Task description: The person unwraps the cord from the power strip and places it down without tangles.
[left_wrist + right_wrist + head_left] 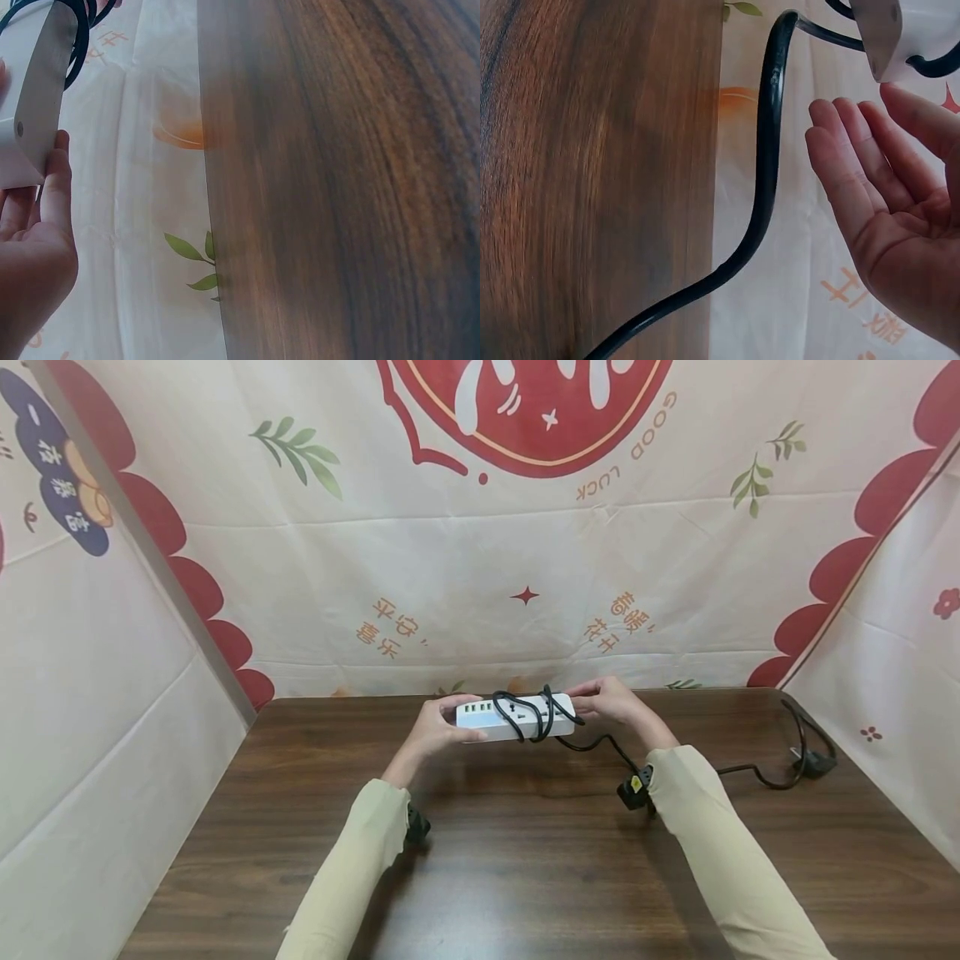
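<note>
Power strip (489, 723), white, oblong, black cord (768, 135) looped around it

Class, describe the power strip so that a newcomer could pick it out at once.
Start with the brown table. Towards its far edge, between the left hand and the right hand, is the power strip. Unlike the black plug at the table's right, it is long and white, with black cord looped round it.
</note>
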Tool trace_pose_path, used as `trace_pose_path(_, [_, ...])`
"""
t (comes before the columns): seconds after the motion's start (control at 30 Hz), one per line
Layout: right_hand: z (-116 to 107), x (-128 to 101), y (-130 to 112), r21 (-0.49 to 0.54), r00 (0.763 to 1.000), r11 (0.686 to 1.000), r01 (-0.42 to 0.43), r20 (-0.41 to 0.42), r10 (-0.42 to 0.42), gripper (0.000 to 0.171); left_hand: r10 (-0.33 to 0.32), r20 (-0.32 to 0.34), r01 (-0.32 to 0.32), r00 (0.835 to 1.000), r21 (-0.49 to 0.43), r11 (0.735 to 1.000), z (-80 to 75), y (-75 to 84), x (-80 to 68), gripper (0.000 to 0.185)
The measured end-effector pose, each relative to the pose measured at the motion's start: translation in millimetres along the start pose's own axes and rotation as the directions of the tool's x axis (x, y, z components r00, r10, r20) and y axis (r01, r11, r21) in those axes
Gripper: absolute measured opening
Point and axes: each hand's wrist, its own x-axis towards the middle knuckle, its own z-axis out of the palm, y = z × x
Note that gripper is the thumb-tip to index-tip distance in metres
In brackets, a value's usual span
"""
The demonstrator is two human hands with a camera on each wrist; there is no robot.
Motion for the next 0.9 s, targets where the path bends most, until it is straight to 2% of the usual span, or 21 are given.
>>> trace_pose_path(0.23, [4.6, 0.7, 1.7, -0.055, 0.998, 0.998, 0.029, 0.05, -0.026, 0.037, 0.016, -0.001, -0.016, 1.0, 0.003, 1.0, -1.6, 0.2, -1.2, 0.052])
trace_pose_path(0.37, [7.8, 1.1, 4.3, -0.026, 0.992, 0.999, 0.023, 0.123, -0.02, 0.033, 0.006, 0.003, -0.006, 1.0, -0.006, 1.0, -2.5, 2.0, -1.7, 0.052])
trace_pose_path(0.53, [11.8, 2.2, 7.8, 0.058, 0.976, 0.998, -0.008, 0.216, -0.005, 0.024, 0.008, 0.02, -0.008, 1.0, -0.013, 1.0, -3.6, 3.3, -1.8, 0.054])
trace_pose_path(0.67, [14.5, 0.4, 7.4, 0.086, 0.974, 0.996, -0.039, 0.227, 0.018, 0.012, 0.027, 0.027, -0.027, 0.999, 0.002, 1.0, -3.7, 3.3, -1.4, 0.054])
trace_pose_path(0.9, [17.6, 1.9, 9.4, 0.088, 0.972, 0.995, -0.037, 0.234, 0.015, 0.013, 0.038, 0.032, -0.038, 0.999, 0.021, 0.999, -3.5, 4.0, -1.3, 0.055])
